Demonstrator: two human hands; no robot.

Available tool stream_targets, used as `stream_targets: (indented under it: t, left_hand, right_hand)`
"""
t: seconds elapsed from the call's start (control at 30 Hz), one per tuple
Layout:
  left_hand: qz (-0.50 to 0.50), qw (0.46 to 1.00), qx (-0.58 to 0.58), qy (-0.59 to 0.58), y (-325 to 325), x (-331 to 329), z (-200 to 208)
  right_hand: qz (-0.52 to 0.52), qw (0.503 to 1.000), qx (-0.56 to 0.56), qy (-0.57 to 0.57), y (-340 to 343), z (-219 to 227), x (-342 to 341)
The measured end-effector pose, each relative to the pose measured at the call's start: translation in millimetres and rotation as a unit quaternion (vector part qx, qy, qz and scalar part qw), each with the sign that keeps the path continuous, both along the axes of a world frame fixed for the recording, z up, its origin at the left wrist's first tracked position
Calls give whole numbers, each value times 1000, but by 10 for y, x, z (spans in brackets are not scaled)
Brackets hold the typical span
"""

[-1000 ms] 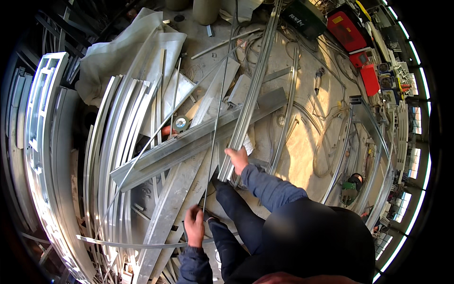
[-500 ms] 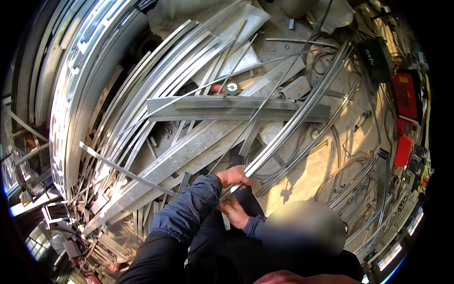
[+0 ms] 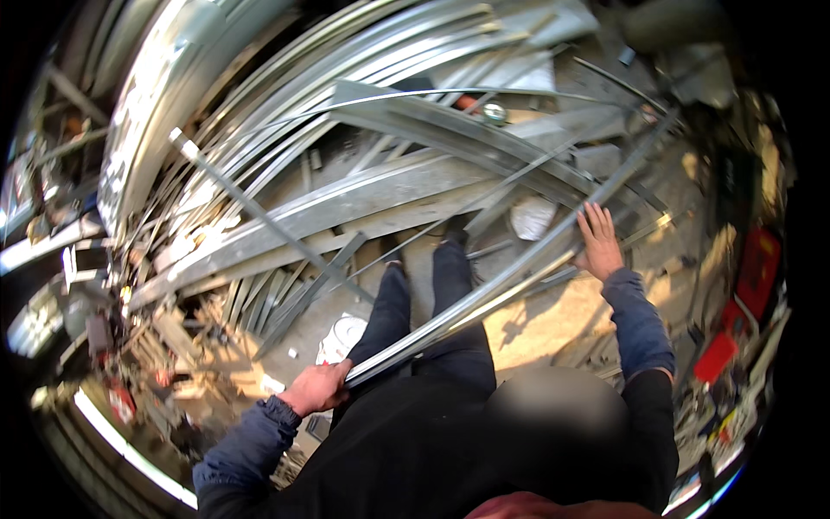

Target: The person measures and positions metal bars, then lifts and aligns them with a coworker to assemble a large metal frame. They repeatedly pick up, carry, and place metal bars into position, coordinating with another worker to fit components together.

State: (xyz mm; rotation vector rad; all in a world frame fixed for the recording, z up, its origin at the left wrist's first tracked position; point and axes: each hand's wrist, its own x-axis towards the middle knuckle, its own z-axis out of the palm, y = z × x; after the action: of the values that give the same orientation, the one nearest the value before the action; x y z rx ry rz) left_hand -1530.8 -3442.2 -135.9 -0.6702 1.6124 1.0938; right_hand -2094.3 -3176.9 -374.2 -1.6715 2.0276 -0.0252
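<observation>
1. Sunlit concrete floor (image 3: 553, 324) of a metal workshop lies below, crowded with long grey steel profiles and bars.
2. Nearest, the left hand (image 3: 316, 387) is closed round the near end of a long silver metal profile (image 3: 484, 298); its grip is a full fist, fingers wrapped over the end of the strip.
3. That profile runs from the left hand up and to the right, across the person's dark trouser legs (image 3: 432, 303), toward the far right of the floor.
4. Farther along, the right hand (image 3: 596, 242) lies on the same profile with fingers spread flat; its grip is open, palm pressing the metal rather than clasping it.
5. A small white round object (image 3: 341, 339) lies on the floor just beside the left leg.
6. Beyond the feet, wide grey steel channels (image 3: 346, 216) lie across the floor in a heap.
7. At the floor's right edge stands red equipment (image 3: 761, 268).
</observation>
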Motion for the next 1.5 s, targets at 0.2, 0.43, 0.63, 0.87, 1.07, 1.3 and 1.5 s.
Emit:
stream_targets:
  t: [0.2, 0.43, 0.63, 0.87, 1.07, 1.3, 1.5]
  left_hand:
    - [16, 992, -122, 24, -175, 768, 654]
    - [54, 993, -101, -14, -329, 1159, 897]
    - [46, 987, -153, -10, -278, 1334, 1181]
    - [5, 974, -223, -30, -248, 1660, 1485]
    - [0, 954, -299, 9, -178, 1809, 1414]
    - [-5, 924, -374, 78, -17, 1866, 1575]
    - [22, 913, -400, 74, 56, 2110, 1691]
  right_hand:
    - [198, 968, -68, -139, -666, 133, 657]
    - [244, 953, -75, -163, -959, 315, 1146]
    - [266, 949, -23, -168, -799, 388, 1359]
    - [221, 938, 100, -249, -1010, 523, 1844]
    - [273, 893, 293, -207, -1302, 304, 1868]
    - [241, 923, 166, -248, -1325, 638, 1934]
    - [310, 874, 317, -199, -1171, 288, 2050]
